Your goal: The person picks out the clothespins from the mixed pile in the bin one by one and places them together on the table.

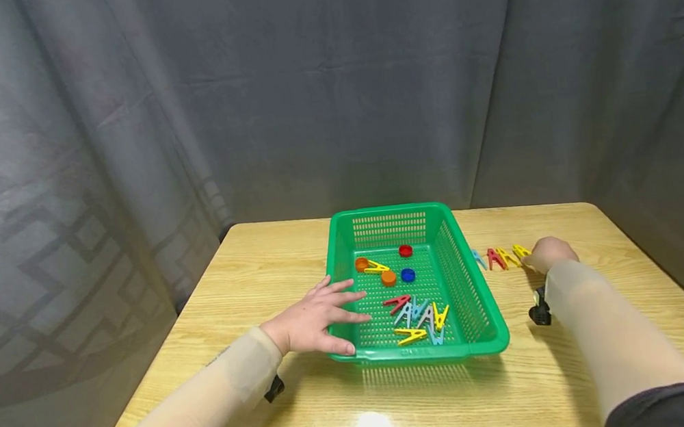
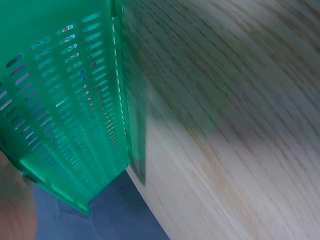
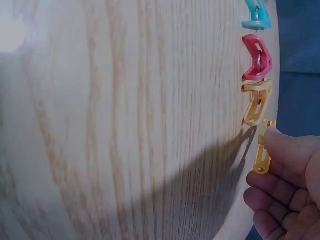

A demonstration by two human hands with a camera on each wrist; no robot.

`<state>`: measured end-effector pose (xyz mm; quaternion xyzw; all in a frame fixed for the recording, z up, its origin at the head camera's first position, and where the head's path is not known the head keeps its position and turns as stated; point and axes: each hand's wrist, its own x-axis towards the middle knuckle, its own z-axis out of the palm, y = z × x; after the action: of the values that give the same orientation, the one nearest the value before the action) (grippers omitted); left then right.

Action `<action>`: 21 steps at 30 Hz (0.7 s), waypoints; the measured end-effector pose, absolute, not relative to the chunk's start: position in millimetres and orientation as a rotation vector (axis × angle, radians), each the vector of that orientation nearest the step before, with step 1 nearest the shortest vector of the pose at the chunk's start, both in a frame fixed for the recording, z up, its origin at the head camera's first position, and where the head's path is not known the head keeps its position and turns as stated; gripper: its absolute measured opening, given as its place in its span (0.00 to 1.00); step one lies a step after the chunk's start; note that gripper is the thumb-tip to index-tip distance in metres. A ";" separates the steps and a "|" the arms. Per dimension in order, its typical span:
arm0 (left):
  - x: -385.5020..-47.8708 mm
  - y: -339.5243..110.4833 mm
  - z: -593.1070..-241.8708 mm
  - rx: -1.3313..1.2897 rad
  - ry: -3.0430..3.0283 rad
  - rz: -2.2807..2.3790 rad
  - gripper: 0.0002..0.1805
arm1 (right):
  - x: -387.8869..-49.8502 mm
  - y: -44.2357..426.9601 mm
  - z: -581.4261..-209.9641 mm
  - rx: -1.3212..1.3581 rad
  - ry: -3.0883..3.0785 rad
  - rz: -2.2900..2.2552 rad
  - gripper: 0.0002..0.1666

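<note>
Right hand pinches yellow peg; left hand splays at basket (rim perhaps lettered); wood-grained table, grey curtains.

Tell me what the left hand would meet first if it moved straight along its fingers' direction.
Probably the right side of the green basket; the red clothespin inside, roughly in line, seems to lie lower, though depth is unclear.

On the tabletop, before the curtain, a basket. Inside, four caps and one clothespin toward the back, a cluster of clothespins toward the front. Over the left rim, the left hand. Right of the basket, a row of clothespins, with the right hand at its right end.
</note>
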<state>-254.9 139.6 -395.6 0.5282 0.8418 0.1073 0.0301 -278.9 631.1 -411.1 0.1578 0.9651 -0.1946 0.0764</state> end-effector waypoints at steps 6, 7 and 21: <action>-255.4 139.6 -395.6 1.620 2.601 0.292 0.31 | -283.0 631.7 -415.8 0.519 2.878 -0.569 0.24; -255.3 139.7 -395.8 1.617 2.603 0.285 0.31 | -283.3 631.5 -415.9 0.525 2.873 -0.570 0.25; -253.7 139.9 -395.4 1.630 2.587 0.344 0.31 | -284.4 632.6 -420.2 0.555 2.852 -0.569 0.29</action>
<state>-253.7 139.9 -395.4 0.5295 0.8403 0.1116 0.0322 -284.4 632.6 -420.2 0.1866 0.9594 -0.1914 0.0905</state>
